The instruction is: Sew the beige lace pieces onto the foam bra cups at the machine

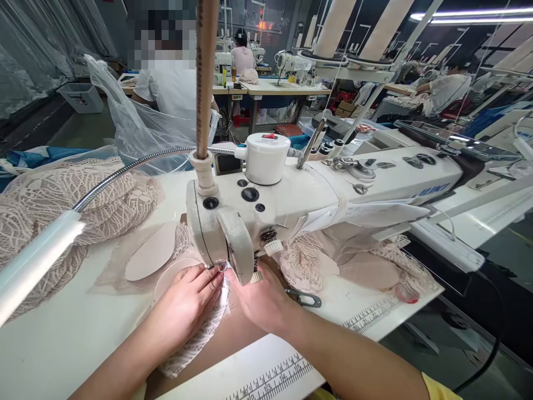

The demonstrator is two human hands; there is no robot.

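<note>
A strip of cream lace fabric point(197, 347) runs under the head of a white sewing machine point(216, 228) and hangs toward me over a brown surface. My left hand point(187, 297) presses on the lace from the left, its fingers together and closed on it near the needle. From the right, my right hand point(264, 300) holds the edge beside the needle; its thumb shows, while the machine head hides part of the other fingers. Pale oval pads point(150, 253) on sheer fabric lie left of the machine head.
Heaped lace point(83, 205) covers the table's left. More lace pieces point(302, 261) and thread snips point(306, 298) lie right of my right hand. A lamp point(37, 261) on a bendy arm reaches across the left. A person in white point(170, 83) sits ahead.
</note>
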